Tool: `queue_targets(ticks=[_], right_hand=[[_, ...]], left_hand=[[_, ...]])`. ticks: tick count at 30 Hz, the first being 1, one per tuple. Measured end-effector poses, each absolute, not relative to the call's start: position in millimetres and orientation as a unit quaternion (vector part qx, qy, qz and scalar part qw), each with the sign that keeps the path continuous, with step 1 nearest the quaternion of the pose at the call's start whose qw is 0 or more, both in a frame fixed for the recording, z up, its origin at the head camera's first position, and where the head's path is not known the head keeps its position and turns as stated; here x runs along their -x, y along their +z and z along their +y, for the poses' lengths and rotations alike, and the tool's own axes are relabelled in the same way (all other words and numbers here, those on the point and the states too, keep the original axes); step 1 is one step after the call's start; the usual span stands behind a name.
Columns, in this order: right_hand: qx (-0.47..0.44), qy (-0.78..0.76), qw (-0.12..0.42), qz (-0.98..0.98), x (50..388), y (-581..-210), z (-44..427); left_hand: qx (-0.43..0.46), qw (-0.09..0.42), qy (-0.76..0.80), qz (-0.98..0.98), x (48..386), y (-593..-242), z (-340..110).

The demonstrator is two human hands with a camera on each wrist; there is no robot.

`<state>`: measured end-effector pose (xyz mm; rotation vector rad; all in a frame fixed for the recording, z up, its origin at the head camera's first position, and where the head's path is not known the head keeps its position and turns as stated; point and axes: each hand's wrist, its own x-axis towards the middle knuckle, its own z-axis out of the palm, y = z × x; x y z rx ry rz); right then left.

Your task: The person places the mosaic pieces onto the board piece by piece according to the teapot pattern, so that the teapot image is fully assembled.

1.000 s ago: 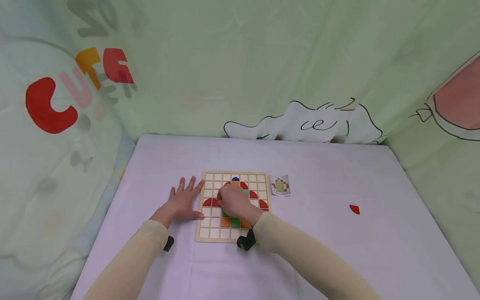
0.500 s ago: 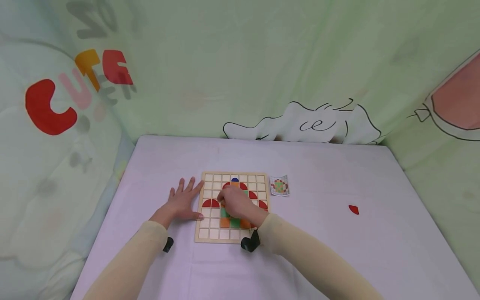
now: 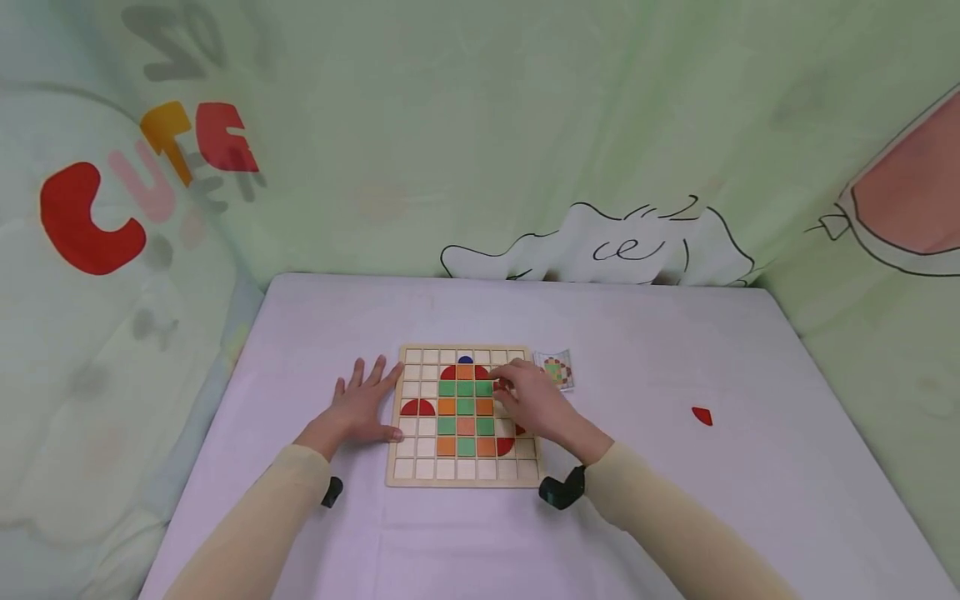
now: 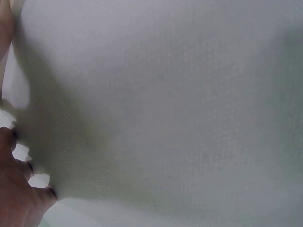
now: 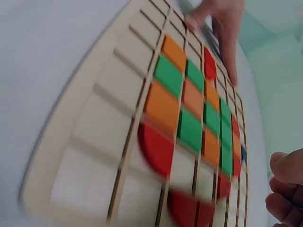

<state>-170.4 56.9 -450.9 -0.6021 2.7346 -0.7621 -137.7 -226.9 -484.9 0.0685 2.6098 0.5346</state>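
Note:
A wooden grid board (image 3: 450,482) lies on the table, with green, orange and red tiles in its cells. My left hand (image 3: 360,408) rests spread at the board's left edge, index fingertip and thumb touching the frame. Its fingers also show at the lower left of the left wrist view. Over the board's right side is my right hand (image 3: 536,400), fingers loosely bent. The right wrist view shows its thumb (image 5: 289,166) apart from the curled fingers, with nothing visible between them. An orange square (image 3: 447,407) sits in the third column. The right hand hides some right-side cells.
A small printed pattern card (image 3: 557,368) lies beside the board's right edge, partly behind the right hand. Farther right on the table is a loose red quarter-round tile (image 3: 702,415). A printed cloth (image 3: 360,142) hangs behind the table.
My right hand has left the third-column cell and moved right across the board, uncovering an orange square and several green and orange tiles. My left hand has stayed in place.

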Motion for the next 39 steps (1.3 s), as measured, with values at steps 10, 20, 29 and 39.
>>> queue_targets(ticks=[10,20,29,39], right_hand=[[0.115,-0.249,0.062,0.960,180.2,-459.4,172.6],[0.029,-0.237,0.040,0.970,175.1,-481.2,279.4],[-0.024,-0.219,0.042,0.975,167.5,-492.4,334.3],[-0.030,-0.236,0.068,0.969,159.4,-497.7,343.7]], left_hand=[[-0.030,0.236,0.199,0.951,137.3,-481.5,-229.1],[-0.031,0.240,0.197,0.950,136.8,-482.7,-228.1],[-0.032,0.240,0.199,0.950,139.3,-484.8,-230.1],[-0.032,0.242,0.196,0.950,138.9,-485.6,-230.2]])
